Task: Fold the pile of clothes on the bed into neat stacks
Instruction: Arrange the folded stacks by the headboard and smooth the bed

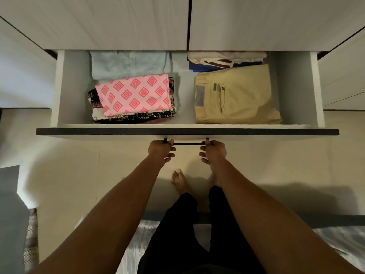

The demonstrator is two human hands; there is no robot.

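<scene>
In front of the tall white wardrobe [118, 22] a wide drawer [187, 132] stands open over the pale floor [79, 165], and the striped sheet of the bed [138, 238] shows at the near edge, under the person's legs in black trousers [177, 234]. Both bare arms reach straight forward and down, close to parallel, to the slim dark handle [187, 143] on the drawer's front. The left hand [162, 153] takes the bar at its left end and the right hand [213, 153] at its right end. Each grip is pinched on the bar with thumb and forefinger, and the other fingers curl loosely below it. The clothes lie folded inside the drawer in two groups, with a bare strip of drawer bottom between them. On the right, beige trousers [235, 95] lie flat with a back pocket and waistband label facing up. Behind them a white and blue stack [227, 60] runs under the wardrobe doors. On the left, a pale blue shirt [128, 64] sits at the back, and in front of it a pink cloth [135, 94] with a red diamond pattern tops a dark printed stack [138, 116], whose edges show on three sides. Every pile is squared and fairly even. Below the handle one bare foot [178, 179] rests on the floor, and the other is mostly hidden behind the right forearm.
</scene>
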